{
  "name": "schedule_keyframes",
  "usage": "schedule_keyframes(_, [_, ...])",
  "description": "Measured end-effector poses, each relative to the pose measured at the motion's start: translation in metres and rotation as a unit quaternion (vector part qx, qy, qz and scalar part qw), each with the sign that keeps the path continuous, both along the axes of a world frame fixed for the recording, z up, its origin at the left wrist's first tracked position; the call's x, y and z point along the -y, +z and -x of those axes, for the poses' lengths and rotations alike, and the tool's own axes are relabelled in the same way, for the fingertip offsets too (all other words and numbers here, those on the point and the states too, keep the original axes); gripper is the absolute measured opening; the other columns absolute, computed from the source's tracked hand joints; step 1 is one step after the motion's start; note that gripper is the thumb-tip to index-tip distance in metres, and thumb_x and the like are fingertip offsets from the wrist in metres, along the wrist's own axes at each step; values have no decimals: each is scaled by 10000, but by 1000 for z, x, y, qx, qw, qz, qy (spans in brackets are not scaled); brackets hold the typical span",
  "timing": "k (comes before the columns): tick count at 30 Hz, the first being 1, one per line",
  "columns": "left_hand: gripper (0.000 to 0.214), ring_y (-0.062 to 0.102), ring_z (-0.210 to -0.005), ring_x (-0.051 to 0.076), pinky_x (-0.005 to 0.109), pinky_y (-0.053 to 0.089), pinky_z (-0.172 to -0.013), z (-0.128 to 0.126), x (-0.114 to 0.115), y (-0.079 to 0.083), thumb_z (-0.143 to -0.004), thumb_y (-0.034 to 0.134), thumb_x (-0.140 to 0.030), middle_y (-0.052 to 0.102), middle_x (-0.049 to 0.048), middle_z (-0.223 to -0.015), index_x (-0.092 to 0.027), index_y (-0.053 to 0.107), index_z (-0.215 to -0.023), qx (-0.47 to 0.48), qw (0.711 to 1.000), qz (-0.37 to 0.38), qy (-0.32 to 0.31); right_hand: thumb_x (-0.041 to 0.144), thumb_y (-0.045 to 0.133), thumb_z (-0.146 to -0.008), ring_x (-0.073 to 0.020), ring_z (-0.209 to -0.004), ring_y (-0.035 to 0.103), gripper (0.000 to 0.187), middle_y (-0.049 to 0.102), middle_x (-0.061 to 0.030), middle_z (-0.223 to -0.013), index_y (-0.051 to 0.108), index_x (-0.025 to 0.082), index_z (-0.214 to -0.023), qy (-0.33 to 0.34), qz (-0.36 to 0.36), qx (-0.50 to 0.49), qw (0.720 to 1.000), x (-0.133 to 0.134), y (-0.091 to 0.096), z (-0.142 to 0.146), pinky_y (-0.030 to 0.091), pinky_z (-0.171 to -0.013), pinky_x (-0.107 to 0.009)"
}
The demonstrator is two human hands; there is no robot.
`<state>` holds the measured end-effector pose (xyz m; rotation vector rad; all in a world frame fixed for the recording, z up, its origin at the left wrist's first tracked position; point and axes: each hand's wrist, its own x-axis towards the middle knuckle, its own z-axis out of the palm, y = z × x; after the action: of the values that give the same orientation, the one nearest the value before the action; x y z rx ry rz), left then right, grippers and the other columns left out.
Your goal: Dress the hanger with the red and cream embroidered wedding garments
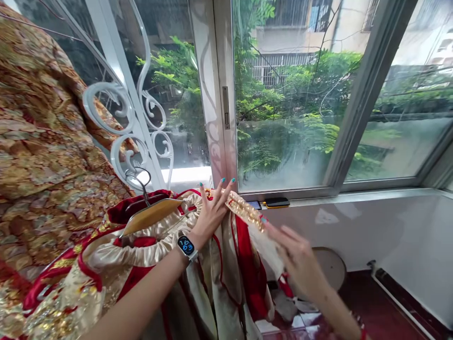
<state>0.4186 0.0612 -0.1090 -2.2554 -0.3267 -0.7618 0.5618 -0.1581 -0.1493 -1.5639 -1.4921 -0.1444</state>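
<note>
In the head view a cream and red garment (226, 274) with an elastic gathered waist (130, 255) hangs below a wooden clothes hanger (152, 217). My left hand (210, 212), with a smartwatch (186, 245) on its wrist, rests on the garment's upper edge. Its fingers are spread, and their tips point at the window. A gold sequined band (246, 210) stretches from under that hand to the right. My right hand (293, 252), slightly blurred, pinches the band's far end between thumb and fingers. Pale cloth hangs beneath this end.
On the left hang a gold, scale-patterned costume (46, 151) and gold-trimmed clothing (67, 297). White scrolled ironwork (123, 108) stands before the window (283, 118). A dark phone-like object (276, 202) lies on the sill. Low at right are a round pale object (329, 267) and a rail (406, 295).
</note>
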Motion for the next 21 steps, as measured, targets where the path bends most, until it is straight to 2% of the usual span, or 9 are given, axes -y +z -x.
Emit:
schedule_keyframes(2, [534,61,-1501,380,811,16,-1106,4,0,-1,-791,492,-1,187,104,-1632,-204,627,-1265,-2,1000,15,-24,32,376,-818,-187,-912,642,637,668,-81,-1026,543,247,-1395,4,-22,-30,999,-20,-52,41,541,-826,-281])
schedule_keyframes(4, [449,206,-1485,358,756,9,-1147,11,-2,-2,-804,518,-11,278,103,-1606,-216,686,-1167,-27,998,27,-53,29,388,-757,-213,-913,646,724,663,-80,-996,483,248,-1440,27,-41,-53,997,-53,-100,80,559,-820,-318])
schedule_keyframes(5, [380,299,-1457,337,719,9,-1171,15,-4,-2,-820,532,-28,355,99,-1575,-218,716,-1094,-42,996,31,-68,41,405,-740,-234,-935,641,773,655,-82,-1005,410,249,-1484,33,-37,-71,996,-71,-118,98,561,-838,-352])
schedule_keyframes(7, [263,458,-1368,291,648,20,-1208,24,-8,1,-852,562,-71,518,81,-1471,-219,746,-968,-61,992,40,-99,53,409,-735,-270,-1010,619,846,625,-96,-1107,273,282,-1537,27,-47,-93,994,-99,-141,124,554,-878,-419])
schedule_keyframes(10, [206,555,-1268,230,581,70,-1230,37,-12,9,-880,593,-134,647,38,-1333,-246,744,-964,-70,986,67,-135,89,444,-779,-322,-1060,570,848,563,-113,-1170,185,365,-1537,-55,-93,-98,989,-112,-156,136,527,-899,-540])
schedule_keyframes(14, [208,546,-1265,208,552,111,-1235,45,-9,19,-883,590,-139,629,32,-1356,-253,735,-980,-68,985,68,-146,184,557,-826,-411,-1218,457,775,451,-165,-1315,247,373,-1510,-198,-139,-101,965,-94,-174,113,446,-927,-685])
schedule_keyframes(16, [240,474,-1344,243,608,61,-1222,43,-7,18,-857,564,-76,558,53,-1434,-231,741,-909,-71,989,39,-125,183,520,-859,-398,-1287,442,701,420,-171,-1411,294,337,-1505,-180,-112,-128,969,-86,-182,98,451,-962,-658])
schedule_keyframes(18, [299,391,-1410,283,673,2,-1192,38,-6,14,-806,524,-4,474,67,-1504,-208,740,-840,-86,992,18,-92,178,473,-889,-344,-1308,477,630,462,-157,-1439,348,292,-1496,-112,-82,-157,978,-81,-185,84,473,-1008,-568])
schedule_keyframes(21, [357,323,-1446,339,741,-29,-1150,31,-9,7,-737,493,45,403,88,-1549,-183,744,-846,-86,995,17,-48,216,448,-919,-263,-1243,571,506,591,-124,-1359,496,227,-1422,-33,-34,-196,979,-71,-168,57,492,-1030,-417])
